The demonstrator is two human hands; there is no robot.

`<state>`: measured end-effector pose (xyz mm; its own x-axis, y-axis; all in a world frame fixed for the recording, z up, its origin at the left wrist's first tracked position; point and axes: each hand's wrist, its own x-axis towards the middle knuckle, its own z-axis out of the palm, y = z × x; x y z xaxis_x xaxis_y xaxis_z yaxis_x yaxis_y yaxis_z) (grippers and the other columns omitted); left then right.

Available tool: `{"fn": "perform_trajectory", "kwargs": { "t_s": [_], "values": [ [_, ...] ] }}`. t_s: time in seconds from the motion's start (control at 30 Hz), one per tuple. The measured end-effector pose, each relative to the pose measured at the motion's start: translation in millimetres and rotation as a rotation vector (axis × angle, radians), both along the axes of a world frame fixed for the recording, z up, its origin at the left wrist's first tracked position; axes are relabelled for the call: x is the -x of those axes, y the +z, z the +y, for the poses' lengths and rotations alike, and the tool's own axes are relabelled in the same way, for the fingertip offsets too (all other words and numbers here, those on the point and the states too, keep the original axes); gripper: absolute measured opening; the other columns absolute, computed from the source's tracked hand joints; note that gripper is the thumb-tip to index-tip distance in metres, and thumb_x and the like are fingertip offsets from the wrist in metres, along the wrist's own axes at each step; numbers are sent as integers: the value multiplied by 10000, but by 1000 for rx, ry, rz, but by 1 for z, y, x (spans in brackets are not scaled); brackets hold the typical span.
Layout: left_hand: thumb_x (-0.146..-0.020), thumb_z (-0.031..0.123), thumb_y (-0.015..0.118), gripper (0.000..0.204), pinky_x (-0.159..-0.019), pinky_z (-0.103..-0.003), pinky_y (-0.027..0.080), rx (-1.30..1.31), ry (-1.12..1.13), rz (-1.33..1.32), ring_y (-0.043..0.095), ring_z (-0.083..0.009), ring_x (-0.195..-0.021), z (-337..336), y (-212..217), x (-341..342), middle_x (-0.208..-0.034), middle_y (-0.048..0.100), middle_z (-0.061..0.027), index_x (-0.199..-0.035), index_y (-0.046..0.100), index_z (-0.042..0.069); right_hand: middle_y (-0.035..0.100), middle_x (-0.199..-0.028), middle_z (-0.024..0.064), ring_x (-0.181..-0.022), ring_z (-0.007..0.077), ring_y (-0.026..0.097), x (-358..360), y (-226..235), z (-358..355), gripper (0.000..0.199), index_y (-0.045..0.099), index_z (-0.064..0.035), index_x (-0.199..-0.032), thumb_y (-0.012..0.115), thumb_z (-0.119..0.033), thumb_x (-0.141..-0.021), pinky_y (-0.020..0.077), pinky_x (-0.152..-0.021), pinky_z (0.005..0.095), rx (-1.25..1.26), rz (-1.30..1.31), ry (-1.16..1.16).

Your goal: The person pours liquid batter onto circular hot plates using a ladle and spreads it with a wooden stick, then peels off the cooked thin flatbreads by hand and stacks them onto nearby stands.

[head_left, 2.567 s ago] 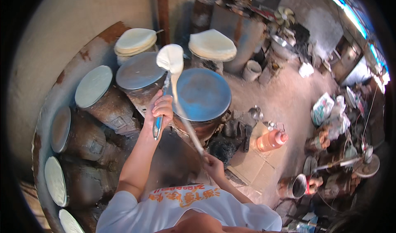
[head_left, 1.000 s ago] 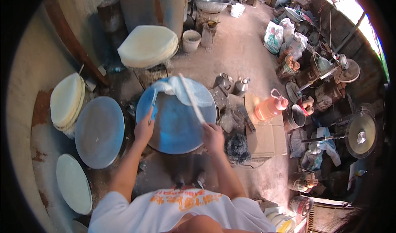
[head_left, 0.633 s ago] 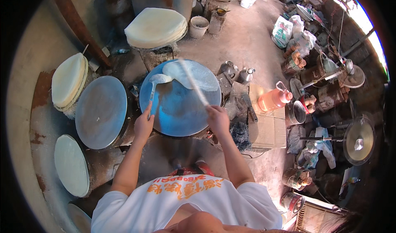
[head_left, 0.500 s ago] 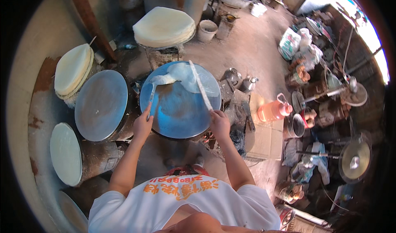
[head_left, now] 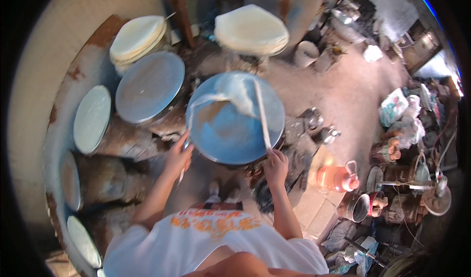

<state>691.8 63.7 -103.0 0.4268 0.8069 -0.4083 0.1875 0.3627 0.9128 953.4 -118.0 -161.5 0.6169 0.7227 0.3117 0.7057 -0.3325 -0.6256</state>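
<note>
A round griddle (head_left: 230, 152) stands in front of me, with pale wet batter (head_left: 238, 93) smeared over its far part. My right hand (head_left: 275, 166) is closed round the near end of a long, flat, pale stick (head_left: 262, 113), which lies across the griddle's right side. My left hand (head_left: 177, 157) is closed on a thin-handled spreading tool (head_left: 190, 120) at the griddle's left edge. The tool's far end is blurred beside a streak of batter; its handle end sticks out below the hand.
Another griddle (head_left: 149, 88) stands at left, beyond a disc covered in pale batter (head_left: 92, 120). Stacks of thin flatbreads (head_left: 251, 29) and more flatbreads (head_left: 138, 37) stand behind. At right are metal kettles (head_left: 313, 120), a pink jug (head_left: 336, 178) on cardboard (head_left: 309, 203), and clutter.
The view has turned, so the surroundings have shifted. My left hand has drawn back toward me with its tool, and the stick in my right hand stands more upright in view.
</note>
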Motion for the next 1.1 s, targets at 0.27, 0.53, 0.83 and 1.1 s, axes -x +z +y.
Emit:
{"fn": "perform_trajectory", "kwargs": {
  "t_s": [0.27, 0.53, 0.83, 1.1],
  "values": [
    [-946, 103, 482, 583, -342, -214, 283, 205, 57, -302, 327, -58, -383, -7, 63, -10, -571, 375, 18, -1460, 264, 269, 657, -1009, 89, -940, 296, 587, -81, 11, 30, 245, 703, -91, -999, 590, -41, -787, 485, -832, 379, 103, -107, 79],
    [-1001, 164, 374, 476, -306, -205, 285, 434, 60, -733, 306, -56, -357, -22, 62, 9, -587, 333, 21, -1428, 286, 353, 666, -992, 103, -943, 290, 615, -61, 9, 81, 196, 698, -60, -947, 652, -52, -756, 504, -821, 368, 13, 34, 484],
    [-998, 171, 386, 493, -316, -197, 276, 365, 144, -579, 304, -48, -373, -6, 48, -7, -594, 341, 27, -1441, 263, 349, 646, -1020, 74, -930, 305, 580, -78, 8, 130, 272, 690, -86, -970, 585, -41, -723, 489, -831, 380, 66, -48, 601],
    [-983, 154, 433, 548, -328, -198, 282, 179, 202, -376, 321, -41, -371, -12, 47, 18, -582, 373, 30, -1462, 218, 310, 659, -977, 93, -931, 286, 611, -112, 29, 109, 305, 699, -97, -981, 643, -35, -689, 493, -815, 377, -2, 32, 837]
  ]
}}
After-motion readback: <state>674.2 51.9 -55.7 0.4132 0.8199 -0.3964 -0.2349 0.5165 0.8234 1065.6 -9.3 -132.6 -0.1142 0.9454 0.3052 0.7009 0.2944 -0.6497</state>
